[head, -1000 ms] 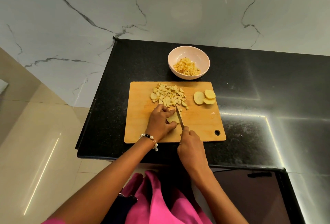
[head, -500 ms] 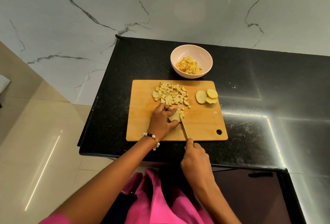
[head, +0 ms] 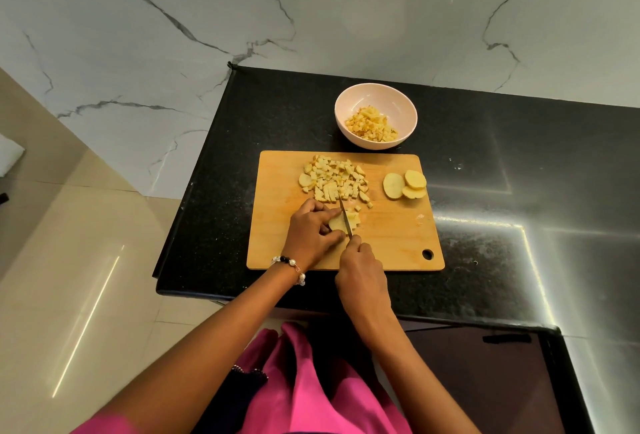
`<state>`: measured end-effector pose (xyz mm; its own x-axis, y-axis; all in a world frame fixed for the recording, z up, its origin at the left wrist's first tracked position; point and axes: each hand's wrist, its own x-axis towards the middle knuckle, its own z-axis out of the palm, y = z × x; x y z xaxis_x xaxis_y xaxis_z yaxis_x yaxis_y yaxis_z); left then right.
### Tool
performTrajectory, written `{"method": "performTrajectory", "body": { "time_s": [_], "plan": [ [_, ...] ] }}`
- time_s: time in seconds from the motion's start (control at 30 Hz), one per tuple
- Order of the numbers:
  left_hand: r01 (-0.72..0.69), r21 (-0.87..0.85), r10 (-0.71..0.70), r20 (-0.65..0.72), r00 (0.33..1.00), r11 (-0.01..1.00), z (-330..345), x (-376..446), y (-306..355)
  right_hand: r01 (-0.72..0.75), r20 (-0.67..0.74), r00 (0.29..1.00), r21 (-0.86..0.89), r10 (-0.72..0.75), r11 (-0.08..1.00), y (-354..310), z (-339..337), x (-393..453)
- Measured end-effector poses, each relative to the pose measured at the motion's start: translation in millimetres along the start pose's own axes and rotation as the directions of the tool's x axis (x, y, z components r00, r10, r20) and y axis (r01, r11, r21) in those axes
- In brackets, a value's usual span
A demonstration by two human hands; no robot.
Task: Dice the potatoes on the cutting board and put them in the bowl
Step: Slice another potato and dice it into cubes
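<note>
Wooden cutting board (head: pixel 391 236) is carrying the potato slice (head: pixel 337 223) the left hand (head: pixel 313 234) is pinching, while the right hand (head: pixel 362 276), gripping the knife (head: pixel 345 217), is pushing forward again from half a second ago, adding dice below the bowl (head: pixel 375 115).

A wooden cutting board (head: pixel 398 243) lies flat near the counter's front edge, a hanging hole in its front right corner. A pile of pale diced potato (head: pixel 334 181) spreads over its back left part. Three round potato slices (head: pixel 404 184) overlap at its back right edge — the rightmost touching the rim. Near the board's middle sits a potato slice (head: pixel 337 223), part cut into strips, with a knife blade (head: pixel 345 217) standing across it. Behind the board's back edge, just apart, stands a pale pink bowl (head: pixel 375 94) — upright, holding yellow potato cubes (head: pixel 372 127).
</note>
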<state>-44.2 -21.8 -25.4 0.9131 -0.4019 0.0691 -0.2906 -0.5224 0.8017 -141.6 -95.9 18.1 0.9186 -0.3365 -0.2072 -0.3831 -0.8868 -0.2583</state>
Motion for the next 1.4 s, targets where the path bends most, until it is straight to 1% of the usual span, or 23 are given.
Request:
{"method": "performTrajectory", "body": {
  "time_s": [0.2, 0.37, 0.43, 0.57, 0.67, 0.8, 1.03, 1.1, 1.2, 1.23, 1.27, 1.33, 1.4],
  "plan": [
    [-0.012, -0.005, 0.012, -0.041, 0.999, 1.0, 3, -2, 0, 0.016, 0.011, 1.0, -0.007, -0.016, 1.0, 12, 19, -27],
    [0.001, -0.015, -0.002, -0.038, 0.999, 1.0, 2, -3, -1, -0.003, 0.079, 0.997, 0.0, 0.003, 1.0, 20, 10, -34],
    [0.006, -0.018, -0.007, -0.029, 1.0, 1.0, 1, -2, -1, -0.025, 0.048, 0.999, 0.027, 0.024, 0.999, 22, 3, -32],
    [0.012, 0.023, -0.012, -0.016, 1.0, 1.0, -2, 0, -3, -0.017, -0.025, 1.0, 0.106, 0.02, 0.994, 17, -4, -20],
    [0.022, 0.058, -0.02, -0.023, 1.0, 0.998, -4, 1, -3, 0.012, -0.023, 1.0, 0.061, -0.01, 0.998, 12, -2, -8],
    [0.04, 0.07, -0.038, -0.027, 0.999, 0.997, -6, 1, -3, -0.003, -0.013, 1.0, 0.083, 0.004, 0.997, 8, 4, -4],
    [0.038, 0.066, -0.036, -0.027, 0.999, 0.997, -5, 2, -3, 0.013, 0.008, 1.0, 0.037, -0.013, 0.999, 0, 6, 6],
    [0.028, 0.064, -0.025, -0.047, 0.999, 0.998, -3, 1, -4, 0.031, -0.029, 0.999, 0.04, -0.03, 0.999, 0, 8, -4],
    [0.021, 0.068, -0.016, -0.068, 0.998, 0.997, -1, -2, -4, 0.046, -0.034, 0.998, -0.017, -0.046, 0.999, 9, 20, -27],
    [0.023, 0.066, -0.018, -0.073, 0.997, 0.998, -1, -3, -5, 0.042, -0.016, 0.999, -0.027, -0.042, 0.999, 14, 23, -32],
    [0.028, 0.062, -0.024, -0.073, 0.997, 0.998, -1, -3, -5, 0.032, 0.031, 0.999, -0.016, -0.032, 0.999, 17, 22, -36],
    [0.031, 0.052, -0.028, -0.065, 0.998, 0.998, -1, -4, -3, 0.033, 0.059, 0.998, 0.043, -0.035, 0.999, 23, 19, -36],
    [0.038, 0.037, -0.035, -0.072, 0.997, 0.999, -3, -4, -3, 0.044, 0.001, 0.999, 0.118, -0.045, 0.992, 24, 14, -32]
  ]
}}
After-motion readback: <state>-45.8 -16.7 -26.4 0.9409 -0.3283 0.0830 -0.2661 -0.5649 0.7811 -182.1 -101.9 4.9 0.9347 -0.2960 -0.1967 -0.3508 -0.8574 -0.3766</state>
